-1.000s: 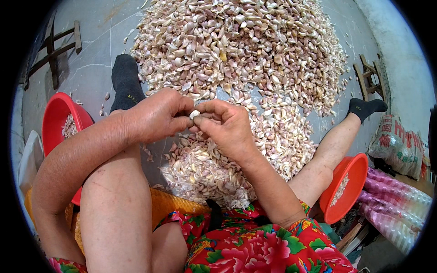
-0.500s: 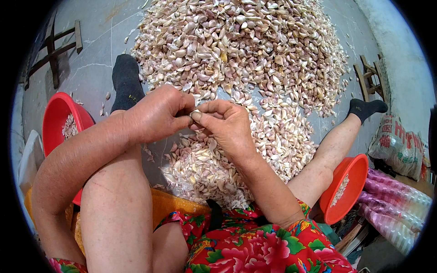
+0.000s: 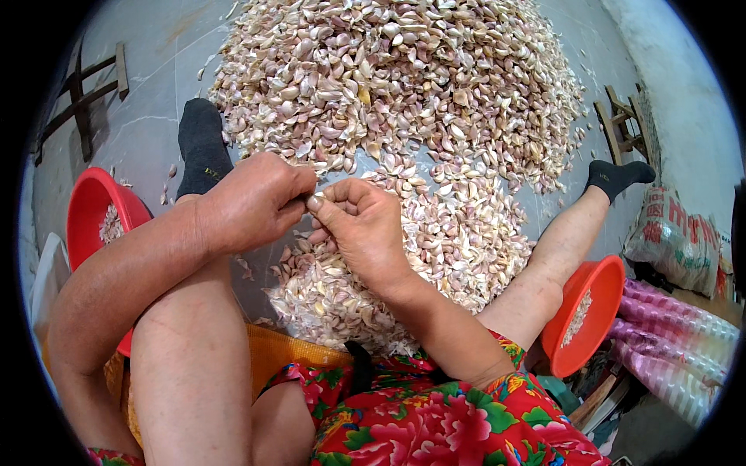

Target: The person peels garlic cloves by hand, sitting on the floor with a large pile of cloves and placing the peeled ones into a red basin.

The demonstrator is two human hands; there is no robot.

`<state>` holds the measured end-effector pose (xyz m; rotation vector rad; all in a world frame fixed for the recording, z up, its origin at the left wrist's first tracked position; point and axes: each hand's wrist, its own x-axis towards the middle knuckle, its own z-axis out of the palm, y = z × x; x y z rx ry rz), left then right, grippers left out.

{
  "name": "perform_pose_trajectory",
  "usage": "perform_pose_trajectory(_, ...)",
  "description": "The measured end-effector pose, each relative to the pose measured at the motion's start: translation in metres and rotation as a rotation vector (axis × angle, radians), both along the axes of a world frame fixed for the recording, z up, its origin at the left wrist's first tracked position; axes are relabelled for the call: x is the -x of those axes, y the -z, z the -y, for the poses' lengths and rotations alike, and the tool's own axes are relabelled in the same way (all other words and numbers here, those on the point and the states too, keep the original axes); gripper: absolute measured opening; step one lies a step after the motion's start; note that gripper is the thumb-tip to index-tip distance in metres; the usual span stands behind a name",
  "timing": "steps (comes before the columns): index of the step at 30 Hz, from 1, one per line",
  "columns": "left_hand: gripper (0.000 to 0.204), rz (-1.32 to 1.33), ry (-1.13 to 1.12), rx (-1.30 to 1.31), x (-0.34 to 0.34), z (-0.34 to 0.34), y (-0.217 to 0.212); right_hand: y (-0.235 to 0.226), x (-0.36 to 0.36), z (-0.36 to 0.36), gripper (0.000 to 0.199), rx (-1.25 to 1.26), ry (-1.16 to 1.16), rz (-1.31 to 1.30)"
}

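My left hand [image 3: 260, 200] and my right hand [image 3: 364, 225] meet fingertip to fingertip above the gap between two heaps. Both are closed in a pinch on a small pale garlic clove, mostly hidden by the fingers. Below my right hand lies a nearer heap of garlic cloves [image 3: 342, 311], whitish and pinkish, with loose papery skins at its near left side. Beyond my hands spreads a much larger heap of unpeeled garlic cloves [image 3: 388, 85] on the grey floor.
A red basin [image 3: 142, 208] with some pale cloves stands beyond my left forearm. An orange-red basin [image 3: 602, 299] with pale cloves sits outside my right leg. Wooden stool frames [image 3: 81, 97] lie left and right. A printed woven sack [image 3: 676, 245] and pink-white striped plastic [image 3: 672, 334] lie at right.
Both hands shift slightly left and down in the picture, still pinched together. The whole scene also shifts slightly left. My right hand turns a little, showing more of its back.
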<state>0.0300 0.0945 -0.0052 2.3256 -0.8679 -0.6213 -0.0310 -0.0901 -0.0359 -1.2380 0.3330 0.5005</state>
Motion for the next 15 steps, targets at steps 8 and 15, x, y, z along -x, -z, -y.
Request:
perform_pose_trajectory(8, 0.007, -0.009, 0.042, -0.010, -0.001, 0.000, 0.002, 0.014, 0.007, 0.002, 0.010, 0.009, 0.000, 0.067)
perform_pose_trajectory(15, 0.009, -0.649, -0.294, 0.150, -0.004, 0.005, -0.008, 0.029, -0.004, 0.024, 0.016, -0.258, -0.079, -0.112)
